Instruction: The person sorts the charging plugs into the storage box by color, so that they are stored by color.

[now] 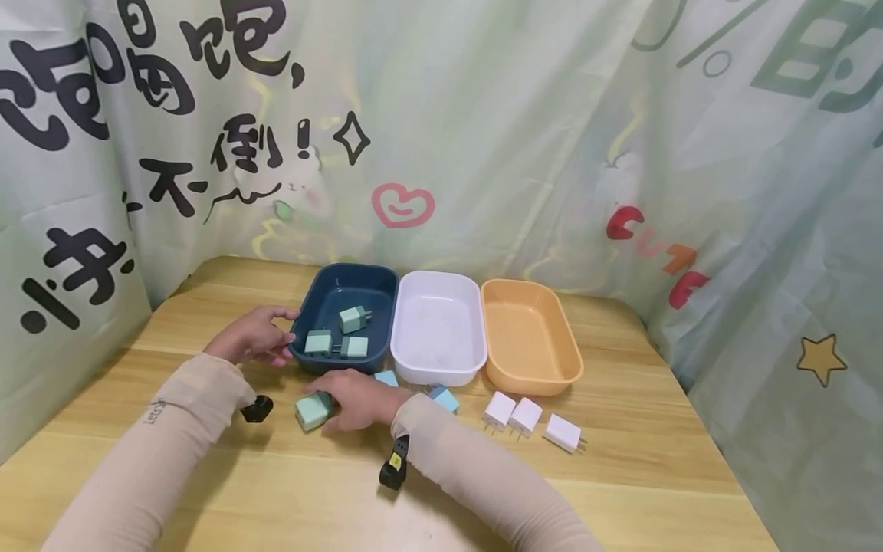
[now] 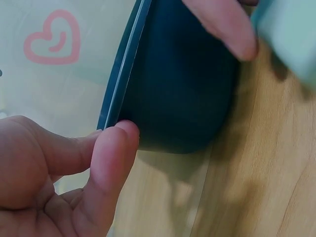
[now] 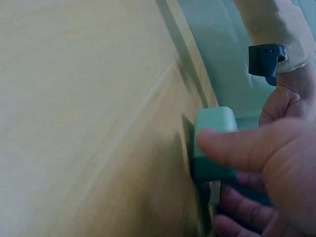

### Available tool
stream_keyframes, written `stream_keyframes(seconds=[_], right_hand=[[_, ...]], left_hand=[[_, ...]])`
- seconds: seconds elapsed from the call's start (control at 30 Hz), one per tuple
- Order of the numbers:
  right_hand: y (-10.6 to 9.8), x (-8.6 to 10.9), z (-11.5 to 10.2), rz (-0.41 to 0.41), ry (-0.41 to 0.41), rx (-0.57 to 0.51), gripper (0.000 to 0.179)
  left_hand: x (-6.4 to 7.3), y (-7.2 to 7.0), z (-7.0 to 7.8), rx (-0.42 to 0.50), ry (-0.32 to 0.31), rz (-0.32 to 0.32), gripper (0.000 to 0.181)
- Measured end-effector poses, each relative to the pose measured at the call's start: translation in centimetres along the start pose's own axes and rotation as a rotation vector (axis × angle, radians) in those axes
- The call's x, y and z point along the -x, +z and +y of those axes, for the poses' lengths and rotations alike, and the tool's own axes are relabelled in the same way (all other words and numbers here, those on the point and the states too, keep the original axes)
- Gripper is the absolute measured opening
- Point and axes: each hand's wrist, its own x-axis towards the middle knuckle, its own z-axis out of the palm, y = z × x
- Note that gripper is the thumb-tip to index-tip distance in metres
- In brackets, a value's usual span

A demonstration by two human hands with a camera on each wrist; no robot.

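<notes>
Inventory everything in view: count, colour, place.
Rounded left tray: 1, dark blue, leftmost
Rounded middle tray: 1, white, between
Rounded right tray: 1, orange, rightmost
Boxy green plugs: 4, two-tone, three in left tray, one held
Boxy blue plugs: 2+, before trays
Boxy white plugs: 3, before right tray
Wooden table: 1, brown, beneath
Printed cloth: 1+, pale green, behind
Wrist devices: 2, black
Sleeves: 2, beige, forearms
Left hand: 1, pinching left tray's rim
Right hand: 1, holding green plug

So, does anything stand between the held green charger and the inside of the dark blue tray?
Apparently only the near wall of the dark blue tray, which the green charger in the right hand must clear; the left hand grips the rim, off to one side.
</notes>
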Motion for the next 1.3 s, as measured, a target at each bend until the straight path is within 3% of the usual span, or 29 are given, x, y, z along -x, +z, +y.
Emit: stream_keyframes(seconds=[0.23, 0.93, 1.3], right_hand=[[-0.1, -0.2, 0.2, 0.004, -0.013, 0.011, 0.046], [-0.9, 0.2, 0.1, 0.073, -0.009, -0.027, 0.048], [-1.6, 0.1, -0.4, 0.046, -0.024, -0.076, 0.047]], left_hand=[[0.0, 0.0, 0.2, -0.003, -0.007, 0.004, 0.054], [0.0, 0.1, 0.2, -0.003, 0.007, 0.005, 0.055], [0.2, 0.0, 0.2, -0.014, -0.02, 0.009, 0.055]])
